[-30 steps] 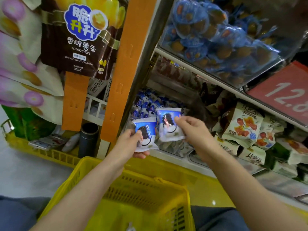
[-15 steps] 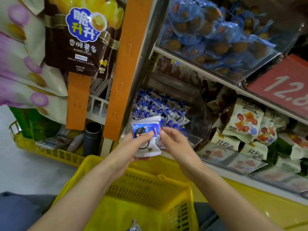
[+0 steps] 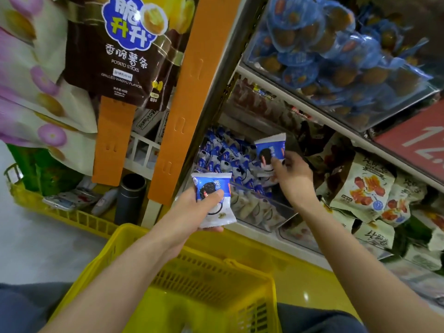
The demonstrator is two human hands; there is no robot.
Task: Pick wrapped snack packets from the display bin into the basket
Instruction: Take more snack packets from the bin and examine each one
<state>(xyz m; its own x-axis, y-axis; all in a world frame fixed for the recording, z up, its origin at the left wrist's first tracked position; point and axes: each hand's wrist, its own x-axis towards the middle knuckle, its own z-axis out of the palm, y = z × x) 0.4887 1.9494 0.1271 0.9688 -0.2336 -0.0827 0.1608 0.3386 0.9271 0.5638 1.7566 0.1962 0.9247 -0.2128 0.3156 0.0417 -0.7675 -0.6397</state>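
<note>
1. The left hand (image 3: 192,212) grips a blue-and-white snack packet (image 3: 211,188), thumb across its front and fingers curled behind. It sits just in front of the left end of the display bin (image 3: 264,212), much where it was half a second ago. I cannot tell whether more than one packet is in that grip.
2. The right hand (image 3: 294,181) was touching the left hand's packet half a second ago. It has since gone back over the right part of the bin, and the two hands are now well apart.
3. The right hand pinches a second packet (image 3: 269,150) by its lower edge between thumb and curled fingers, holding it upright above the bin.
4. A pile of like packets (image 3: 225,159) lies inside the bin, to the left of the raised one.
5. The yellow basket (image 3: 204,280) sits below and in front of the bin, under both forearms, as before.
</note>
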